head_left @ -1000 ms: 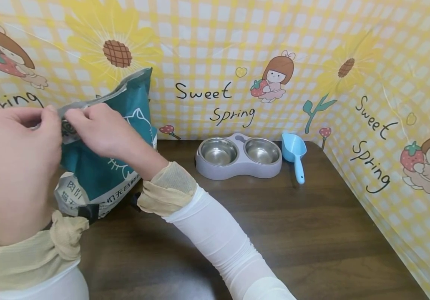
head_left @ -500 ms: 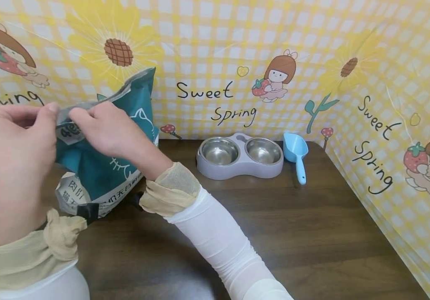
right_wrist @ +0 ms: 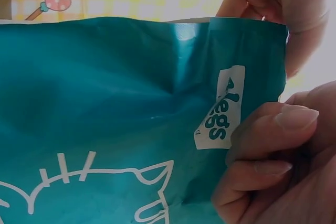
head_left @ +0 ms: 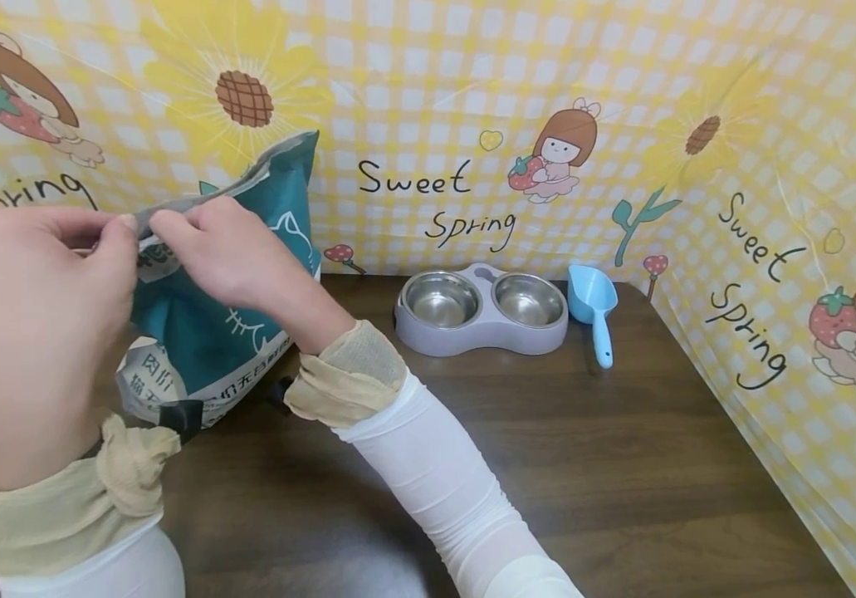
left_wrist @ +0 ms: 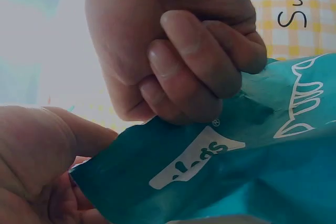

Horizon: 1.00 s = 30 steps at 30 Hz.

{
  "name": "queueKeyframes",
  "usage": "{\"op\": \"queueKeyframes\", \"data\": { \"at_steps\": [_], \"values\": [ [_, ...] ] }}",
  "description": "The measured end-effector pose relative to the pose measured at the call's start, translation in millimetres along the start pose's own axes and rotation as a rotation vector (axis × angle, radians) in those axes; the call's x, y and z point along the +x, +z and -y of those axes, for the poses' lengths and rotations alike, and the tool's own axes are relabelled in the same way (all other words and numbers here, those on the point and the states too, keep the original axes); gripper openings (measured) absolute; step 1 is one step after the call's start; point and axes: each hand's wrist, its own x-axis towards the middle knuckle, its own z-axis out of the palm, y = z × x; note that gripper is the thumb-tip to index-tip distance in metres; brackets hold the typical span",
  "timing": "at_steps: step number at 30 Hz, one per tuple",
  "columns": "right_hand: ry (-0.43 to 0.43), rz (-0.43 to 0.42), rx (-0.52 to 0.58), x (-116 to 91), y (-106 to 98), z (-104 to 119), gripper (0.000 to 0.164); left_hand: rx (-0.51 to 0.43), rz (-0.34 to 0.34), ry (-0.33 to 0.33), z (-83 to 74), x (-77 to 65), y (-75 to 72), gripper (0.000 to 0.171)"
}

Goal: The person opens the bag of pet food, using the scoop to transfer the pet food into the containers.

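A teal pet food bag with a white cat outline stands at the left of the table, its top edge slanting up to the right. My left hand pinches the left end of that edge between thumb and fingers. Close beside it, my right hand pinches the same edge, its other fingers curled against the front of the bag. In the left wrist view, the left thumb lies at the corner of the bag. The right wrist view shows the printed label near both hands.
A grey double bowl stand with two steel bowls is at the back of the brown table. Just right of it lies a light blue scoop. A checked yellow cloth hangs behind and along the right side.
Both hands keep their grip on the bag's top edge. The left hand has shifted slightly right, closer to the right hand. The bowl stand and scoop have not moved on the table.
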Motion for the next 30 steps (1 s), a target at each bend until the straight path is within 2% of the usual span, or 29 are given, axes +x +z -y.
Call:
{"op": "queueKeyframes", "data": {
  "at_steps": [7,12,19,24,30],
  "values": [
    [0.026,0.009,-0.019,-4,-10,2,0.059,-0.040,-0.156,0.064,-10.9,-4.5,9.3,0.051],
    [0.045,0.051,-0.035,-7,-16,4,0.062,-0.077,-0.209,0.042,-12.8,-3.2,13.6,0.050],
    [0.122,0.053,-0.075,-14,-21,7,0.063,-0.109,-0.353,0.059,-10.8,0.0,23.1,0.048],
    [0.154,0.036,-0.081,-18,-19,7,0.064,-0.088,-0.348,0.067,-11.3,-2.9,21.5,0.050],
    [0.149,0.028,-0.015,-19,-17,4,0.066,-0.102,-0.267,0.031,-9.4,-1.6,14.3,0.049]
  ]
}}
